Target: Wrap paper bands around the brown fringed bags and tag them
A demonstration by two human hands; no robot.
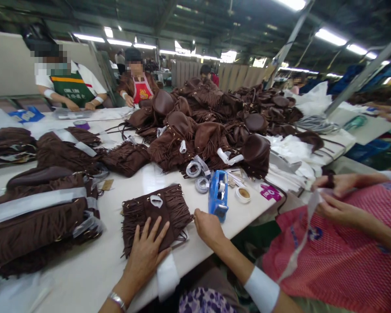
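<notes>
A dark brown fringed bag (161,206) lies flat on the white table in front of me, with gold-coloured eyelets and a white wrapped piece (156,201) on its upper part. My left hand (148,248) rests flat on its lower half, fingers spread. At the bag's right edge my right hand (208,226) is closed, thumb and fingers pinching a dark strand there; I cannot tell whether it is fringe or cord. Just beyond that hand stands a blue tape dispenser (218,195). A roll of tape (243,194) lies to its right.
Brown bags (195,139) are heaped across the table's middle and back. A stack of wrapped fringed bags (42,217) lies at left. Clear plastic coils (195,169) sit near the dispenser. A co-worker in a red-pink apron (339,252) holds a white strip at right; other people stand across the table.
</notes>
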